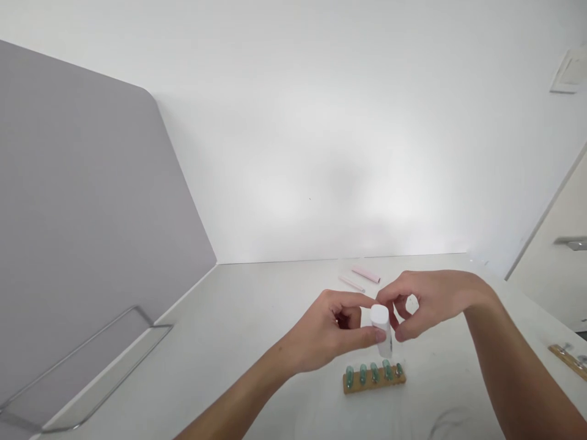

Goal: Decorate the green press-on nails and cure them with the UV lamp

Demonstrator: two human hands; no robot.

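A small squarish bottle with a white cap (pixel 380 315) stands upright between the thumb and index finger of my left hand (pixel 328 330). Its pale lower body hangs just above a tan display strip (pixel 376 385). Several glossy green press-on nails (pixel 374 373) sit in a row on that strip. My right hand (pixel 422 305) is bent in from the right, its fingers curled toward the thumb in a pinch. Its fingertips are right against the bottle's right side; whether something is between them is hidden.
Behind my hands lie a thick pink tube (pixel 365 274) and a thinner pink stick (pixel 352 283) on the white tabletop (pixel 257 318). Another tan strip (pixel 568 359) is at the right edge. A grey panel (pixel 92 183) with a metal wire stand (pixel 105 360) borders the left; a white wall rises behind.
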